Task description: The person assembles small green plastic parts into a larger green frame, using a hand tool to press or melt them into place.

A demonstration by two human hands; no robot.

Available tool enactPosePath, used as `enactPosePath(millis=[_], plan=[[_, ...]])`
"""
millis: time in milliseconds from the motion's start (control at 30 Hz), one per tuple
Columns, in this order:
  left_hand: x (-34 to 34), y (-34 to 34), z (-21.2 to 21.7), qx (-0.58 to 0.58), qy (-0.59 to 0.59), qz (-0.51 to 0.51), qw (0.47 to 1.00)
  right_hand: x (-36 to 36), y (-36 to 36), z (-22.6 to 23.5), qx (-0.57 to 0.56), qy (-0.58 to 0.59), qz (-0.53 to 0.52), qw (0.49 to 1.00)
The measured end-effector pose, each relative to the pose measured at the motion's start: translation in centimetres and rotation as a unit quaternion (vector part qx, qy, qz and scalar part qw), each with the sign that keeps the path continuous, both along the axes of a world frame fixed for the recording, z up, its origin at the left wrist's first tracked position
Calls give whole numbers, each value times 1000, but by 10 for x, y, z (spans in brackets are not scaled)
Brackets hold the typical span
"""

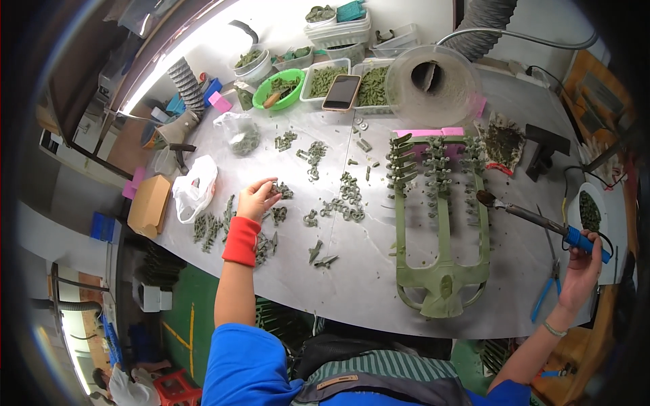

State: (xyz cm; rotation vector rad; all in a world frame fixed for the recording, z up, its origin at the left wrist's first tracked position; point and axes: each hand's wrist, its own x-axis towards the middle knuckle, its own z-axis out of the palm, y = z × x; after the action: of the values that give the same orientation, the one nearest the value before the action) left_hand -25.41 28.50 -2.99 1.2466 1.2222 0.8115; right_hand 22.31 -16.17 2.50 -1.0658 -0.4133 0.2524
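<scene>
My left hand (256, 199), with a red wristband, reaches over the left part of the grey table. Its fingertips are pinched together beside a small pile of green parts (283, 191); whatever lies between them is too small to make out. Out at the right, my right hand (583, 260) is closed round the blue handle of a soldering iron (542, 220). The iron's dark, broad tip points left, toward a green wax-like frame (443, 264). That frame has three long bars, and many small parts stick out from their far portions.
Loose green parts (349, 193) lie in groups mid-table. Behind them stand a green bowl (293, 101), tubs of green pieces (327, 80), a phone (342, 93) and a round duct hood (433, 84). White bags (195, 188) lie left; blue-handled pliers (546, 294) lie right.
</scene>
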Motion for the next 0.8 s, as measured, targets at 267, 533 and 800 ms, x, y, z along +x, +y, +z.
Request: enactPosePath(millis=[267,533,800], plan=[[24,-10,8,-33,-8,-103,994,-2,-1,3,-13,16,-29,999],[142,-82,66,245,76,-208,944,-11,17,4,5,4,-20,1000],[288,-154,74,423,54,-396,813,-3,21,0,5,-22,-28,999]])
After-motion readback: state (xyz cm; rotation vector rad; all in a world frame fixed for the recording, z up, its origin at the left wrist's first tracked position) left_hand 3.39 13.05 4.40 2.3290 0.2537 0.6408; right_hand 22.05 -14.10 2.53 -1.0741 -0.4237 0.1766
